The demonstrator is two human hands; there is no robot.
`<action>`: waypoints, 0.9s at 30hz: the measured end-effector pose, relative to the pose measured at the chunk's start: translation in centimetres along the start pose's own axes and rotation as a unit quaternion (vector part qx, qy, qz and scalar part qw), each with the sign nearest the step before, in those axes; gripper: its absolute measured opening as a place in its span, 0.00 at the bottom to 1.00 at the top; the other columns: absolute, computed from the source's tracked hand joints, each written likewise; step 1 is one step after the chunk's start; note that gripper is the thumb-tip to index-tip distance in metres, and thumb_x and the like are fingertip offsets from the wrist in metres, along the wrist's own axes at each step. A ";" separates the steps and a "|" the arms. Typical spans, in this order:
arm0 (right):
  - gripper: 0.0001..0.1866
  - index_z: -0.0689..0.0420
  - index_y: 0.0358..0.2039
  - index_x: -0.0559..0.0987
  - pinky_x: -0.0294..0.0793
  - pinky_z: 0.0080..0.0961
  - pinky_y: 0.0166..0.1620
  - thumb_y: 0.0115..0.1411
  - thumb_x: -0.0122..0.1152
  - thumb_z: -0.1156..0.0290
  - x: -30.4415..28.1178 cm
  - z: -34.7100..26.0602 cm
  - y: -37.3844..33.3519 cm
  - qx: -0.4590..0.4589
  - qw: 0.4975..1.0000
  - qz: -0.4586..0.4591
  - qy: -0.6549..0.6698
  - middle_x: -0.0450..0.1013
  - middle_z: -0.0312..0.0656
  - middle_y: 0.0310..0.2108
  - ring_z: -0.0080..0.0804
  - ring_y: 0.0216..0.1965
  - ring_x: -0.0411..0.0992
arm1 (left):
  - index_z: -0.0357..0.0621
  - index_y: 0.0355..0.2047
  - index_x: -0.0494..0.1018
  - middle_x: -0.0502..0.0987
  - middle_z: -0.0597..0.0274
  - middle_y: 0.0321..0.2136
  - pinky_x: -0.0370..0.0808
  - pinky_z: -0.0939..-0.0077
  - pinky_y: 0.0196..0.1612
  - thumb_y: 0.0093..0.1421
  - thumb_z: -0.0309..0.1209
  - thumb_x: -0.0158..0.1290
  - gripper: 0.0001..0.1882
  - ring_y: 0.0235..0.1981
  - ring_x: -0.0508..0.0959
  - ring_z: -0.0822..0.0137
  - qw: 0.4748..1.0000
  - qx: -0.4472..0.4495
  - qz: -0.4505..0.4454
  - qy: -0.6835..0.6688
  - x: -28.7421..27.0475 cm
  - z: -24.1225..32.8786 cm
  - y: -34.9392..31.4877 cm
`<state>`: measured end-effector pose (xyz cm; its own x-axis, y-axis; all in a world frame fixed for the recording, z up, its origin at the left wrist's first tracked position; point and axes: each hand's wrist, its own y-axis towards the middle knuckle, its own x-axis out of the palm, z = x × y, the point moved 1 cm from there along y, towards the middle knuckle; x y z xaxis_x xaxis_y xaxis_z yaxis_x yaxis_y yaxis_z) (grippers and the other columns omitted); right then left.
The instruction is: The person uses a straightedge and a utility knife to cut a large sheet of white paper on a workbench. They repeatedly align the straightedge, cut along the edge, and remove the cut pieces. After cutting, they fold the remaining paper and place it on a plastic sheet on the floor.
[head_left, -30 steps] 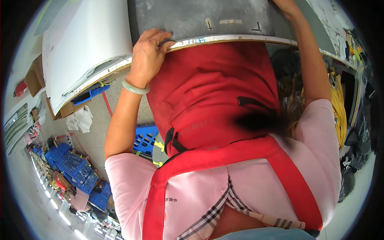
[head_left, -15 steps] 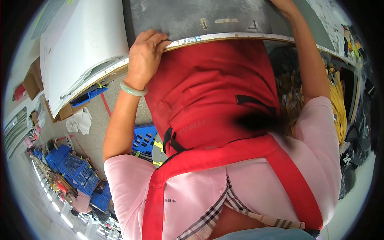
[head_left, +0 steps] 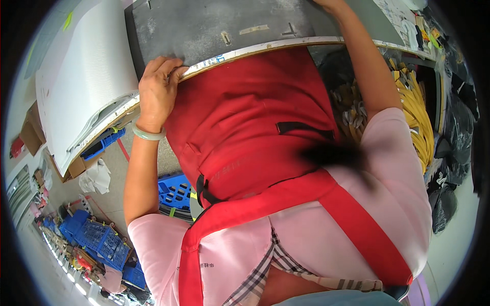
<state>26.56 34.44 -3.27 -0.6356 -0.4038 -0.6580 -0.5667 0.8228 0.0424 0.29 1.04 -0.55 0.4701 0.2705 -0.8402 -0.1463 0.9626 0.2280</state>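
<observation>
My left hand [head_left: 158, 92], with a pale bangle [head_left: 148, 133] at its wrist, is closed over the front edge of the table [head_left: 196, 69]. Its curled fingers lie at the near left corner of a dark grey sheet [head_left: 196, 30], which has chalky smears and small tape pieces. Whether the fingers also grip the sheet is hard to see. Over the right part of the sheet, my right hand [head_left: 329, 4] is cut off by the top of the picture, so its fingers are hidden. A red apron [head_left: 250, 112] covers my front, against the table edge.
A large white roll of sheet material [head_left: 87, 76] lies on the table left of my hand. Below the table at the right hang bundles of yellow strips [head_left: 413, 117], beside black bags [head_left: 443, 204]. Blue crates [head_left: 99, 239] and cardboard boxes [head_left: 31, 127] stand at the left.
The whole view has swung, so the table, sheet and both hands sit further left in the picture. Both hands keep about the same places against the table.
</observation>
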 end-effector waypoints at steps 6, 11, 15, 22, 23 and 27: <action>0.16 0.64 0.30 0.81 0.70 0.30 0.33 0.55 0.67 0.61 0.0 -0.5 0.1 -0.001 1.000 -0.002 -0.011 0.76 0.42 0.24 0.28 0.27 0.71 | 0.38 0.35 0.79 0.79 0.56 0.34 0.75 0.68 0.41 0.56 0.25 0.62 0.07 0.36 0.78 0.56 1.000 -0.003 -0.006 0.012 0.0 -0.2 -0.2; 0.16 0.64 0.30 0.81 0.70 0.31 0.33 0.56 0.67 0.61 0.4 0.2 0.4 -0.016 1.000 0.014 0.002 0.76 0.43 0.24 0.29 0.27 0.71 | 0.37 0.36 0.79 0.79 0.56 0.34 0.74 0.69 0.41 0.56 0.25 0.62 0.07 0.35 0.78 0.57 1.000 -0.007 -0.009 0.009 0.0 -0.1 -0.1; 0.16 0.63 0.30 0.80 0.70 0.31 0.33 0.56 0.67 0.61 0.4 -0.5 -0.1 -0.004 1.000 0.021 -0.016 0.75 0.43 0.23 0.30 0.26 0.70 | 0.38 0.36 0.79 0.79 0.56 0.34 0.74 0.69 0.41 0.56 0.25 0.62 0.08 0.35 0.78 0.57 1.000 -0.008 -0.008 0.011 -0.1 0.0 -0.2; 0.16 0.63 0.29 0.79 0.69 0.32 0.33 0.56 0.67 0.61 0.7 0.2 -0.1 -0.029 0.999 0.038 -0.026 0.73 0.44 0.23 0.32 0.26 0.70 | 0.39 0.34 0.79 0.78 0.56 0.32 0.74 0.62 0.41 0.54 0.28 0.62 0.08 0.37 0.77 0.52 1.000 -0.010 -0.001 0.006 0.0 -0.1 -0.1; 0.16 0.63 0.29 0.79 0.69 0.32 0.33 0.56 0.67 0.61 0.9 0.2 -0.1 -0.033 0.998 0.042 -0.025 0.73 0.44 0.23 0.32 0.26 0.69 | 0.39 0.34 0.79 0.78 0.55 0.32 0.74 0.62 0.41 0.54 0.28 0.62 0.08 0.37 0.77 0.52 1.000 -0.009 0.001 0.002 0.0 -0.1 -0.1; 0.16 0.63 0.29 0.78 0.69 0.33 0.34 0.57 0.67 0.61 0.9 0.6 0.0 -0.053 0.996 0.056 -0.043 0.72 0.44 0.24 0.34 0.27 0.69 | 0.39 0.35 0.79 0.78 0.54 0.33 0.75 0.64 0.40 0.56 0.29 0.61 0.09 0.35 0.79 0.53 0.999 -0.014 -0.028 0.016 -0.2 -0.2 0.3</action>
<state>26.30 34.31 -4.37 -0.6530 -0.2715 -0.7070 -0.5491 0.8126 0.1951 0.00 1.22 -0.41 0.4499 0.2147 -0.8669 -0.1448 0.9754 0.1664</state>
